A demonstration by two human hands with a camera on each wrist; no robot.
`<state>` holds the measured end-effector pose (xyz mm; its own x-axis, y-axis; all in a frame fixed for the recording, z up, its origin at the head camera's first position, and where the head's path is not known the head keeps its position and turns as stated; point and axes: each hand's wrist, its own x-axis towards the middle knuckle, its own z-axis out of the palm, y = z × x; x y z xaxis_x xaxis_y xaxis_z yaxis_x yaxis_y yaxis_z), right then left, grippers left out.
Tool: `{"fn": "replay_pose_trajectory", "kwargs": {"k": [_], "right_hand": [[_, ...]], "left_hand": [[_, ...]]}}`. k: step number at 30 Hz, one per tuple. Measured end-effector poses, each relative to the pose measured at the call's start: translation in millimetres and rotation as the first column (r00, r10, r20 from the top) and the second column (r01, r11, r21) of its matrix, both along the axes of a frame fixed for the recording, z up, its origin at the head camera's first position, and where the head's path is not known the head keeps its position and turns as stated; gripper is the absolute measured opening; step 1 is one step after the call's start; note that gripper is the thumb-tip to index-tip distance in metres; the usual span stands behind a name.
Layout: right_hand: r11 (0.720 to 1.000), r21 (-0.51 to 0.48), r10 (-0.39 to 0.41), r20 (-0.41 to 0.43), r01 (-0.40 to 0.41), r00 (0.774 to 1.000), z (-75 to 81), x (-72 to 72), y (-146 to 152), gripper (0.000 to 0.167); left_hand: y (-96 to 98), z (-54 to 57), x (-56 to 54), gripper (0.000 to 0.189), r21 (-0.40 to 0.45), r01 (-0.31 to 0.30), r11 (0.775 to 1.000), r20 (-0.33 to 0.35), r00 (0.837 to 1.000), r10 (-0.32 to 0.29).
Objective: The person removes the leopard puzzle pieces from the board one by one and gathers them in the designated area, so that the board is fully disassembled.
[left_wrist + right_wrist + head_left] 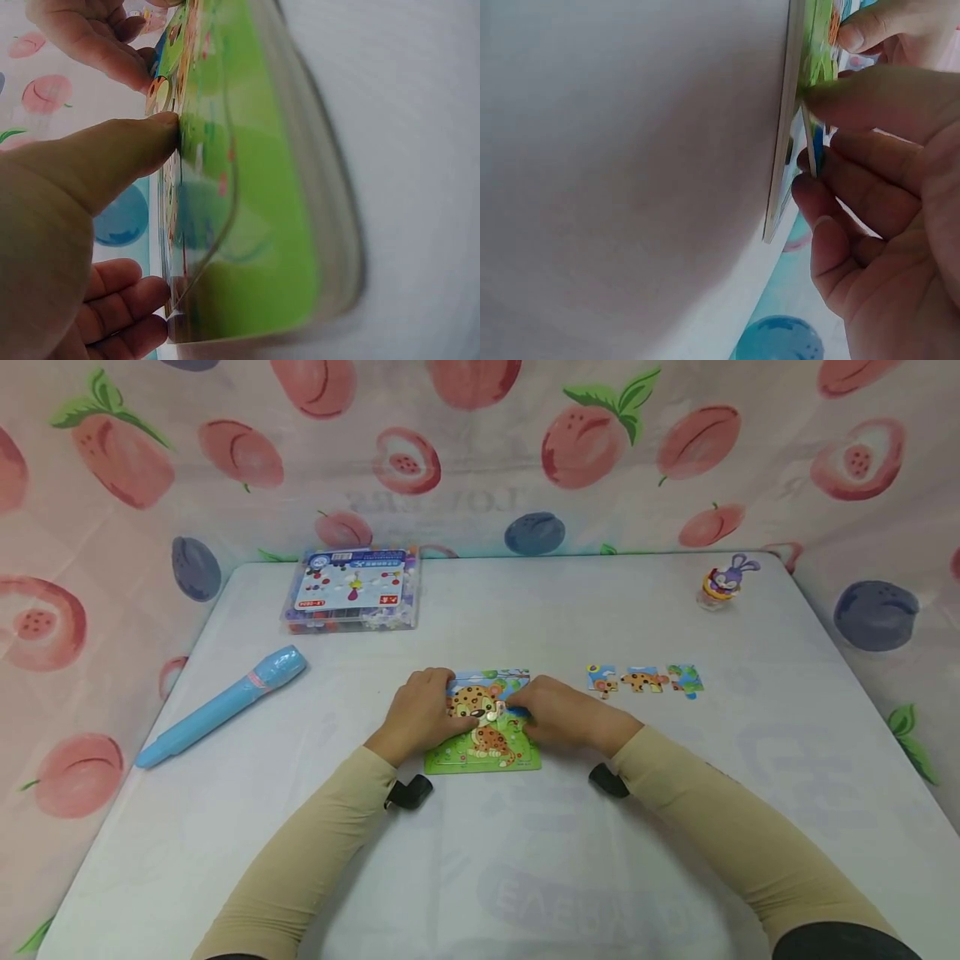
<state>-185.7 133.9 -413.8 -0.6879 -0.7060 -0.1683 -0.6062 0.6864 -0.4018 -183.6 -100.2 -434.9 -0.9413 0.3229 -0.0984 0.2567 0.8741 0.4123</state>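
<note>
on the desk [510, 610] lies the puzzle board [483, 765]; the left hand [420, 708], loosely relaxed, presses its left side, seemingly to steady it, while the right hand [562, 714] pinches a puzzle piece [816, 150], three loose pieces [643, 680] lying rightward, perhaps for easy reach.

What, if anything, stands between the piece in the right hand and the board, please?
Nothing visible: the right hand pinches the piece at the board, tilted over its right part. The left hand is at the board's left side.

Downward head, close wrist views share the puzzle [491, 742].
</note>
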Motion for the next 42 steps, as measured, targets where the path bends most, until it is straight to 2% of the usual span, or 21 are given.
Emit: {"fn": "replay_pose_trajectory", "kwargs": {"k": [5, 14, 21, 27, 34, 42], "right_hand": [[1.0, -0.011, -0.012, 0.017, 0.012, 1.0, -1.6, 0.2, 2.3, 0.042], [1.0, 0.001, -0.004, -0.018, 0.004, 1.0, -0.6, 0.9, 2.9, 0.046], [0.998, -0.055, -0.045, -0.047, 0.043, 0.998, -4.4, 0.9, 10.2, 0.043], [0.985, -0.131, -0.116, -0.02, 0.113, 0.993, -2.3, 3.2, 32.7, 0.039], [0.963, -0.097, -0.251, 0.023, 0.252, 0.968, 7.8, 8.4, 69.0, 0.038], [0.931, -0.071, -0.357, 0.032, 0.358, 0.934, 13.4, 15.2, 113.6, 0.038]], "left_hand": [[0.1, 0.9, 0.7, 0.078, 0.002, 0.0, 1.0, 0.003, 1.0, 0.0], [0.0, 0.6, 0.5, 0.077, 0.007, -0.002, 1.0, 0.003, 1.0, 0.002], [-0.2, 0.5, 0.7, 0.078, 0.003, 0.001, 1.0, 0.002, 1.0, -0.002], [-0.1, -0.1, 0.9, 0.078, 0.003, 0.0, 1.0, -0.004, 1.0, 0.0], [0.1, -1.1, 1.1, 0.077, 0.001, -0.004, 1.0, -0.004, 1.0, 0.004], [0.1, -0.6, 1.5, 0.077, 0.004, -0.004, 1.0, -0.007, 1.0, 0.004]]}}
